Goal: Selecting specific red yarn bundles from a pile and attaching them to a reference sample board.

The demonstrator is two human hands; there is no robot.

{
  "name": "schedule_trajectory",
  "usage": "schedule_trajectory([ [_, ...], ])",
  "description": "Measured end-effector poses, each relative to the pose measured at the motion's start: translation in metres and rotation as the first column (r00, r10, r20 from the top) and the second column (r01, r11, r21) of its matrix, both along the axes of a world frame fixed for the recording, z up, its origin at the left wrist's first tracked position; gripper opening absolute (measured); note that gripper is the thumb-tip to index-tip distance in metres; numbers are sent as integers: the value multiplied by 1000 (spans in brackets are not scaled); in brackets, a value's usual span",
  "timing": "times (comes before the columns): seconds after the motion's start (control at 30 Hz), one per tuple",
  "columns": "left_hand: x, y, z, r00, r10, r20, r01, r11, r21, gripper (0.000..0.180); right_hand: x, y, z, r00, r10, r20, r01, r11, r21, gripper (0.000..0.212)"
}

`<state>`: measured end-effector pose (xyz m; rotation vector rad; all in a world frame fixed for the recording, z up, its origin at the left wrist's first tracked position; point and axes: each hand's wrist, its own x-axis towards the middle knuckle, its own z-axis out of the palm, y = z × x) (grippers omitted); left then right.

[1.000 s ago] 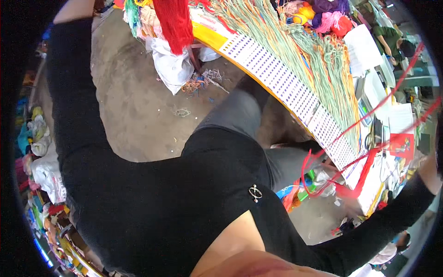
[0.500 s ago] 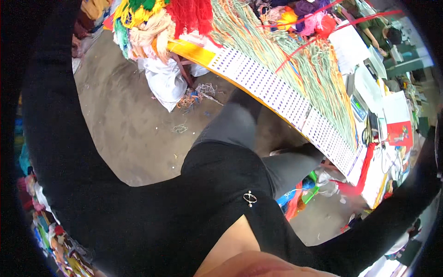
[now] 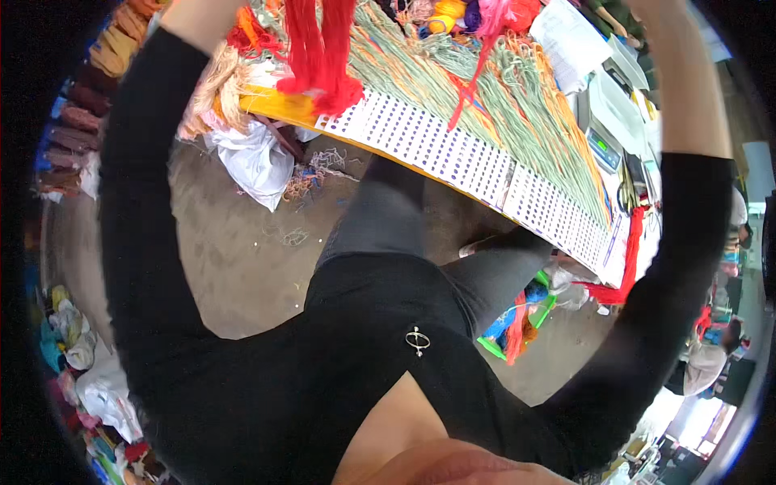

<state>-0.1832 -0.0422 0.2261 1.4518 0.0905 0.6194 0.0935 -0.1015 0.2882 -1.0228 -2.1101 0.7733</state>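
Both of my hands lie past the upper edge, and only the bare forearms show. My left forearm (image 3: 208,18) reaches up at the upper left, beside hanks of peach yarn (image 3: 212,89). Near it, a bundle of bright red thread (image 3: 319,48) hangs over the table's front edge, its lower ends bunched; what holds it is out of sight. My right forearm (image 3: 687,73) rises at the upper right, beyond the scale. A thin red strand (image 3: 473,81) dangles over the long pale green and orange threads (image 3: 517,105) spread across the table.
A white sheet with rows of dark dots (image 3: 436,141) runs along the table's near edge. To the right are a digital scale (image 3: 600,145), papers (image 3: 570,40) and a red hank (image 3: 634,255). A white sack (image 3: 255,166) and thread scraps (image 3: 323,166) lie below the table.
Both arms have swung up and inward, so bare forearms now show. The red bundle hangs lower at the front edge. Long red strands at the upper right have shifted, and the view has moved slightly.
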Motion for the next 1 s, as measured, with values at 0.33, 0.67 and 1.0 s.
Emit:
schedule_trajectory([
  [0.33, 121, -127, -214, 872, 479, 101, -243, 603, -760, 49, 1, -82, -242, 869, -95, -486, -267, 738, -620, 14],
  [0.67, 128, -121, -230, 676, 721, -150, -664, 508, -548, 28, 6, -93, -298, 672, -375, -638, -209, 732, -649, 16],
  [1.0, 129, -110, -236, 615, 759, -215, -736, 454, -502, 29, 5, -91, -302, 670, -450, -590, -111, 726, -679, 18],
])
